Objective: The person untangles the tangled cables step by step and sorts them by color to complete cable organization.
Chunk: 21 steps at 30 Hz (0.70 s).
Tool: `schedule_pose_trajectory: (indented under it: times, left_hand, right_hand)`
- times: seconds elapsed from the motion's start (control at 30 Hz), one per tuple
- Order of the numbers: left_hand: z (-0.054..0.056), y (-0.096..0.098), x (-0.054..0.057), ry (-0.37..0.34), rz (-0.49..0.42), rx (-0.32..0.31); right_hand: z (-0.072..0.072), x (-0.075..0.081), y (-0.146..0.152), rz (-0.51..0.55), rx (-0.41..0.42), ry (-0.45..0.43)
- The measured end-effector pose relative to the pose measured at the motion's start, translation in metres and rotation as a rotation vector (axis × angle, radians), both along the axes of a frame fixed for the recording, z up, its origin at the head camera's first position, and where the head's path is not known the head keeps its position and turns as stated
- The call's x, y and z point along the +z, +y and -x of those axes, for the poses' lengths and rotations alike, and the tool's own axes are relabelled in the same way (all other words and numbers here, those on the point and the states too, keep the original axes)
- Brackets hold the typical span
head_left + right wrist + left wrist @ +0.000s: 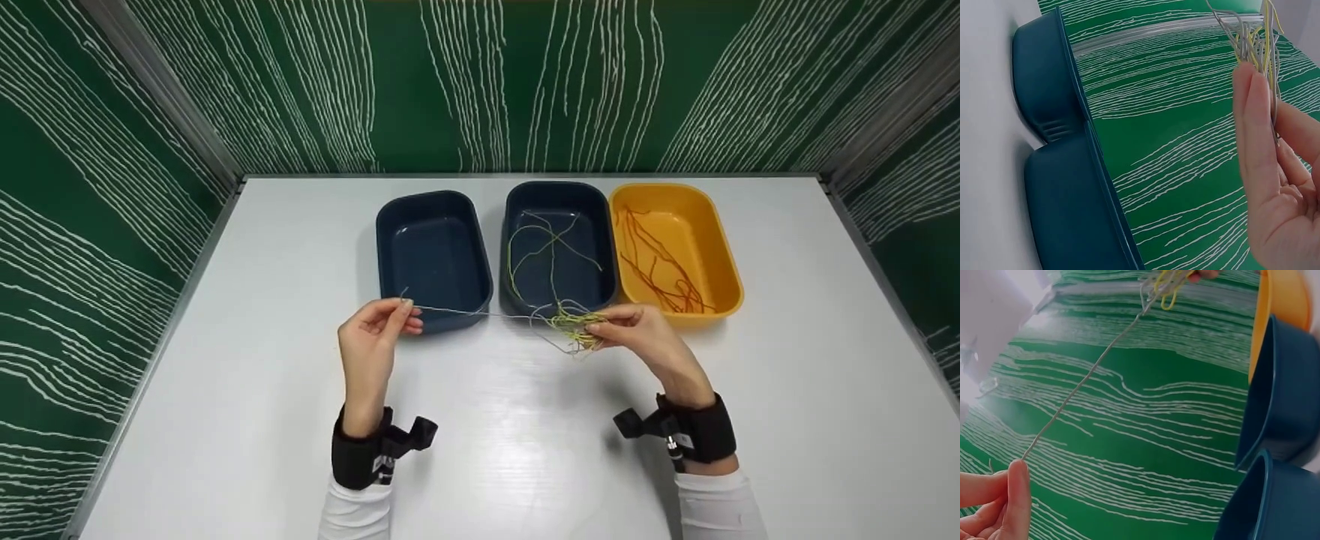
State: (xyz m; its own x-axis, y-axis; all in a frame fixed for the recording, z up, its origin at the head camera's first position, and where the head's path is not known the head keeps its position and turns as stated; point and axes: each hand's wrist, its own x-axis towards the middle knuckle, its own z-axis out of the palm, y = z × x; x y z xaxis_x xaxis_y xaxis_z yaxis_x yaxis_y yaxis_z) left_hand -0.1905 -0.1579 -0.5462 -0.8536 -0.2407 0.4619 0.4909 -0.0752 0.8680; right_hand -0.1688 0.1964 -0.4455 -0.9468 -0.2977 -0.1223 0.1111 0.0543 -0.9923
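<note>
Between thumb and fingertips, my left hand [375, 330] pinches the end of a grey string [469, 312], in front of the left blue bin. That string runs fairly straight across to a tangled bundle of yellow and grey strings [576, 330]. My right hand [645, 334] pinches the bundle just in front of the middle blue bin. In the left wrist view the grey string [1081, 382] stretches up from my thumb to the bundle. The right wrist view shows the bundle [1255, 48] sticking out past my thumb and fingers.
The left blue bin [380, 247] stands apart from the middle blue bin [510, 225], which holds several yellow-green strings [553, 255]. Touching it at the right is a yellow bin [724, 255] with orange-red strings [652, 247]. Green walls with white lines [405, 90] surround the white table [487, 450].
</note>
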Motion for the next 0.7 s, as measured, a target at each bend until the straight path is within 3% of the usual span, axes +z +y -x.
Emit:
schedule_pose_trajectory:
  times: [0.2,0.23,0.27,0.3,0.47,0.5,0.53,0.63,0.7]
  left_hand:
    - [0.002,0.000,-0.005,-0.007,-0.015,0.005]
    - [0.009,-0.004,-0.020,0.011,0.001,0.014]
    - [0.008,-0.004,-0.018,0.016,-0.003,0.009]
    - [0.001,-0.001,-0.003,0.004,-0.020,-0.001]
    - [-0.010,0.004,0.021,0.022,-0.036,-0.012]
    - [-0.016,0.007,0.032,0.008,-0.051,-0.012]
    - [-0.016,0.006,0.032,0.011,-0.044,-0.002]
    - [-0.029,0.014,0.060,0.002,-0.099,-0.019]
    - [-0.033,0.015,0.069,0.004,-0.087,-0.010]
  right_hand:
    - [0.001,-0.003,0.003,0.001,0.003,0.009]
    - [0.001,-0.003,0.003,-0.003,0.008,0.011]
    - [0.001,-0.002,0.004,-0.009,0.015,0.011]
    - [0.001,-0.002,0.005,-0.015,0.022,0.012]
    - [0.001,-0.001,0.010,-0.028,0.014,-0.001]
    - [0.000,0.000,0.010,-0.026,0.011,-0.004]
    - [0.000,0.001,0.011,-0.025,0.007,-0.008]
    - [-0.002,0.004,0.011,-0.026,0.008,-0.015]
    - [-0.002,0.005,0.012,-0.025,0.008,-0.019]
